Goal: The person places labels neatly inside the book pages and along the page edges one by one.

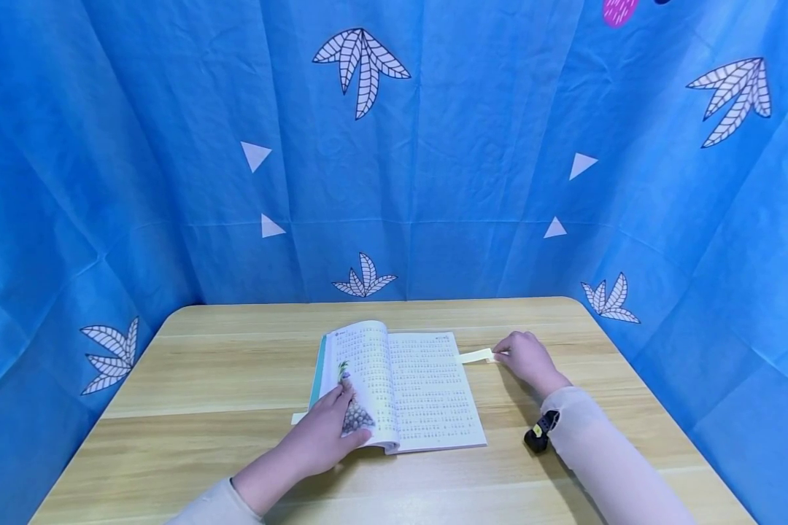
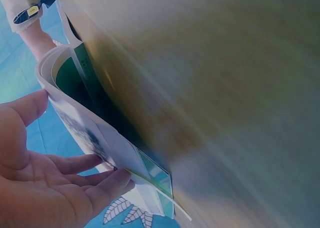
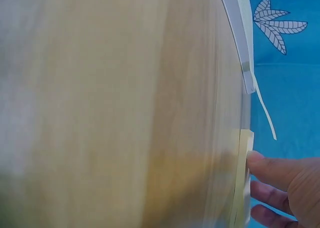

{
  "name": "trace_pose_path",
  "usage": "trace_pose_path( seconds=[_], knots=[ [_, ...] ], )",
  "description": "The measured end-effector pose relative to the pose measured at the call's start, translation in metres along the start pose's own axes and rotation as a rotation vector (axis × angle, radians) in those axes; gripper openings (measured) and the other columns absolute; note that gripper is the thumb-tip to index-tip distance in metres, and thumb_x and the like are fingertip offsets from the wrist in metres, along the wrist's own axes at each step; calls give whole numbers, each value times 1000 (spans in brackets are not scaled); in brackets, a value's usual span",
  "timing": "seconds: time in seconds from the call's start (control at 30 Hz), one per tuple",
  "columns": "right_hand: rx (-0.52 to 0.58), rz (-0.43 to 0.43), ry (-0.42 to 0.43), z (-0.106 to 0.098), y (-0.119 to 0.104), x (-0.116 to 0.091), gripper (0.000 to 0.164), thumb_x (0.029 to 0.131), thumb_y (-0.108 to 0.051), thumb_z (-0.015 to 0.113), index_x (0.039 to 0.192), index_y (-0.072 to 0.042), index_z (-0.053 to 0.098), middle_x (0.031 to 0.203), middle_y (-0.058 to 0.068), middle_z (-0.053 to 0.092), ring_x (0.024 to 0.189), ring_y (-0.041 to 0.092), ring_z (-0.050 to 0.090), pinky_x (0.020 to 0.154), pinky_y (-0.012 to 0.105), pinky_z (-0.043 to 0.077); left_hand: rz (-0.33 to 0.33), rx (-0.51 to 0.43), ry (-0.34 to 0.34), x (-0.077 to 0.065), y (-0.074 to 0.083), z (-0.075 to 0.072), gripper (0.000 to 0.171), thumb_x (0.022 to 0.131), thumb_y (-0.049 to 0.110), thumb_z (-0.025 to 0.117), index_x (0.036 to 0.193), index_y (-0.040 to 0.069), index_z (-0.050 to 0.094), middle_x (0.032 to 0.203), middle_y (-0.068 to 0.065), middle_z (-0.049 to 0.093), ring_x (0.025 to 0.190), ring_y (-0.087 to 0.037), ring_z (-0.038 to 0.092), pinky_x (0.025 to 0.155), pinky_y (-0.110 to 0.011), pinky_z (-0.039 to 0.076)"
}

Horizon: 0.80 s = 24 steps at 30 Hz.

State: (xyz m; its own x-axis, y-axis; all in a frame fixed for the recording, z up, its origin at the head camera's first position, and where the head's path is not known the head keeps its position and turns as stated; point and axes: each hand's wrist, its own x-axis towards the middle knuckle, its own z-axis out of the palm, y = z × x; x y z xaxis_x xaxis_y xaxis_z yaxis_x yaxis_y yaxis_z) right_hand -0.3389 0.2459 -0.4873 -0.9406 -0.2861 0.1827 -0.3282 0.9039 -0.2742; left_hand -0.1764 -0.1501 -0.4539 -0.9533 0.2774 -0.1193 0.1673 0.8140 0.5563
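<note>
Nearest, the left grip (image 1: 322, 437) is spread against the left-hand page of the book (image 1: 433, 394), thumb by the bottom edge, fingers pointing to one o'clock; the book's middle lies at its two o'clock. At its ten o'clock a pale tab (image 1: 298, 418) juts past the book's left edge. The book lies face up on the surface (image 1: 203, 372), its left-hand pages bulging. Between the book's three and four o'clock, a black band (image 1: 540, 433) sits at the right sleeve (image 1: 607, 452). Farther out, the right grip (image 1: 528, 361) pinches a small yellow pad (image 3: 244, 144) at its nine o'clock. Beyond the pad, also toward nine, a pale strip (image 1: 474, 356) reaches the book's right edge. Farthest, at twelve, hangs a blue curtain (image 1: 460, 146).
</note>
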Motion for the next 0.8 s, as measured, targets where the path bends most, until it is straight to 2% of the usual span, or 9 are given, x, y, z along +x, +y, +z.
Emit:
trace_pose_path(
  seconds=[0.3,0.5,0.8],
  knots=[
    [-41,59,31,-3,-8,-4,8,84,-16,81,91,-12,81,94,9,73,90,32,59,79,55,48,1,-1,3,-1,2,-1,85,95,49,65,151,-7,34,159,-26,27,146,-43,27,115,-57,29],
    [-78,81,30,-3,-12,-3,6,85,-17,80,91,-14,82,96,7,74,91,31,58,79,54,48,-4,-1,1,-1,3,-2,85,95,48,65,152,-7,34,159,-26,27,146,-43,26,115,-56,29],
    [-1,117,4,-3,-12,2,4,85,-12,80,84,-11,76,88,4,73,88,32,62,82,54,49,0,-7,2,-1,3,-3,86,94,48,66,151,-8,34,159,-27,27,146,-44,26,115,-58,30]
  ],
)
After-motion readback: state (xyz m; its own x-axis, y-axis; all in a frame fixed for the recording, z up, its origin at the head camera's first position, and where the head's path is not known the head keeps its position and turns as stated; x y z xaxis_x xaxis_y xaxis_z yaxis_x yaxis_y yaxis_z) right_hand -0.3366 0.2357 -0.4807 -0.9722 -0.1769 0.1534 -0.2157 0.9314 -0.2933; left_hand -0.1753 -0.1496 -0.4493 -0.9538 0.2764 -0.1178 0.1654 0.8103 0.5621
